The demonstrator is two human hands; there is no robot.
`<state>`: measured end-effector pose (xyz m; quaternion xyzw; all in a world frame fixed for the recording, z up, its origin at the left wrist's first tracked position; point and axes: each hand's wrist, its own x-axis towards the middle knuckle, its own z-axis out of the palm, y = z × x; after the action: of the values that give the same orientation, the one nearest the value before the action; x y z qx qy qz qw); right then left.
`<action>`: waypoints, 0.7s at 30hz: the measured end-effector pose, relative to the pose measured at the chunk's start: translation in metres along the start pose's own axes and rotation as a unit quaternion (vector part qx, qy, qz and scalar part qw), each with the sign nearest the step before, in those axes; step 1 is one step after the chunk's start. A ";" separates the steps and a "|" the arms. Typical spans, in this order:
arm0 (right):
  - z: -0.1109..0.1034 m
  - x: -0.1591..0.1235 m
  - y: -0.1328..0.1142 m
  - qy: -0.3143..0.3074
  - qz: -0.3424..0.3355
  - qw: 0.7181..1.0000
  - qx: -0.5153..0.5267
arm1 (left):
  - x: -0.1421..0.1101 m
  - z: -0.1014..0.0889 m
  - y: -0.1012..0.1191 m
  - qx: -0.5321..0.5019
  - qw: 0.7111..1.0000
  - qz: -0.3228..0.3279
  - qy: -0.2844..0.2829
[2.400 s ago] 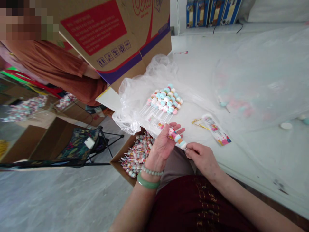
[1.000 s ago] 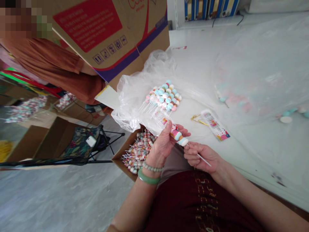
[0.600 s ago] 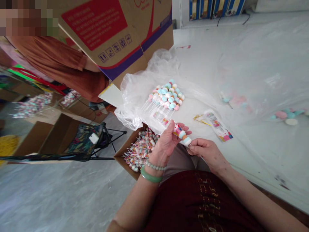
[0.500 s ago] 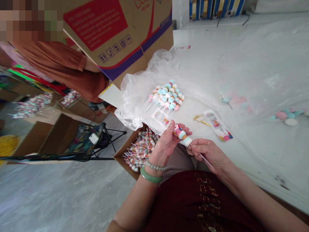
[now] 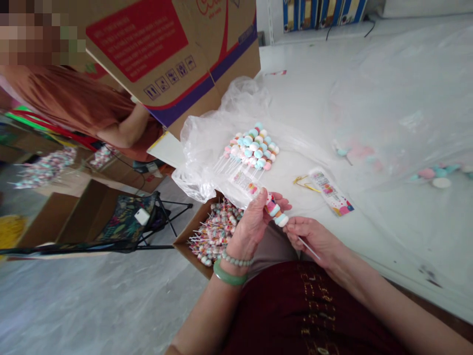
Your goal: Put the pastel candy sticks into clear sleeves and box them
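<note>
Candy skewer (image 5: 280, 214): slung between two bare hands at the near edge of the table, its blue, orange and white pieces exposed and its other end in a printed wrapper (image 5: 271, 202), as seen on my remote feed.
Left hand (image 5: 255, 218): palm up, cradling the wrapped end, thumb pressed over it and fingers loosely spread behind; I see a beaded bracelet (image 5: 237, 261) and a green bangle (image 5: 229, 276) on the wrist.
Right hand (image 5: 310, 236): fingertips pinching the skewer's white stick (image 5: 309, 248) just below the last white piece, the tail of the stick slanting across the palm.
Skewer pile (image 5: 254, 147): bare candy skewers stacked on the white table (image 5: 299, 93), sticks toward the person, crumpled clear plastic (image 5: 197, 143) beside them.
Printed sleeves: one (image 5: 331, 192) flat on the table near gold ties (image 5: 306, 184), another (image 5: 244, 182) close to the left hand.
Open box (image 5: 185, 249): below the table edge, packed with skewers; I cannot make out each one.
Large carton (image 5: 218, 79): behind the pile, red panel and purple band facing me.
Co-worker (image 5: 74, 108): rust-coloured top, partly hidden by the carton.
Folding chair (image 5: 123, 217): dark patterned seat, a white phone (image 5: 142, 216) on it.
</note>
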<state>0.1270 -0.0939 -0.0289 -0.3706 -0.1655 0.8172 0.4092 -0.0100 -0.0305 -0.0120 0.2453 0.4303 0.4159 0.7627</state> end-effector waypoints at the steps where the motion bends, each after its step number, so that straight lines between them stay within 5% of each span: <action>1: 0.002 -0.001 0.000 0.044 -0.052 0.996 -0.065 | 0.000 0.001 -0.001 -0.007 1.000 0.004 0.007; 4: 0.006 -0.004 -0.001 0.119 -0.150 0.965 -0.180 | 0.003 0.004 -0.001 -0.043 0.999 0.025 0.020; 12: 0.002 -0.002 -0.001 0.152 -0.168 0.946 -0.233 | 0.005 0.005 0.002 -0.075 0.992 0.090 0.043; 21: 0.004 -0.007 -0.007 0.067 -0.118 0.976 -0.169 | 0.004 0.010 0.003 -0.099 0.988 0.121 -0.006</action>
<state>0.1303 -0.0952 -0.0186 -0.4662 -0.3161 0.6967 0.4442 -0.0017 -0.0262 -0.0067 0.2209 0.3499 0.5443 0.7297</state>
